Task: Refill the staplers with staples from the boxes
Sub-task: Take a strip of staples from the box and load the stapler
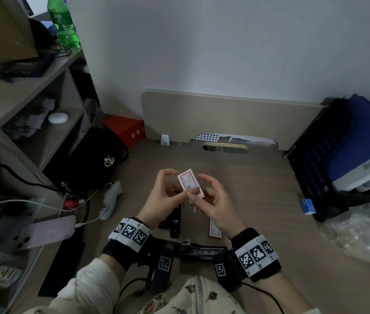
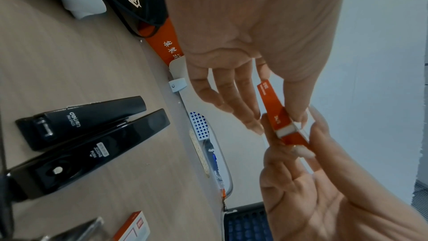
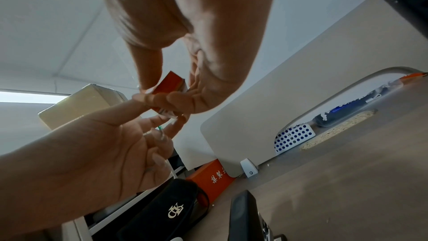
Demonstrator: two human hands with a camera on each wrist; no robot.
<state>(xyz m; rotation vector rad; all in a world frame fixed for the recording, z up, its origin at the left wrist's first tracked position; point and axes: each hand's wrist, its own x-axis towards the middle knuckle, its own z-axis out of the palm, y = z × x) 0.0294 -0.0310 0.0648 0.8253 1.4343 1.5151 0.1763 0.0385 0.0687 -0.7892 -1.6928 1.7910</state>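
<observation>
Staple box [image 1: 189, 184] was raised above worktop [image 1: 258, 200], pinched by left hand [image 1: 160, 196]; right hand [image 1: 213, 200] fingertips gripped its near end.

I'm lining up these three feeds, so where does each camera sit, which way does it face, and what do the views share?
Head: worn on the head, looking down at the desk; shows both forearms, left hand, right hand.
Left wrist: looks along the left hand's fingers over two black staplers; right hand below.
Right wrist: looks up along the right hand toward wall and ceiling; left hand enters.
Shared: the staple box both hands hold; black CK bag.
</observation>
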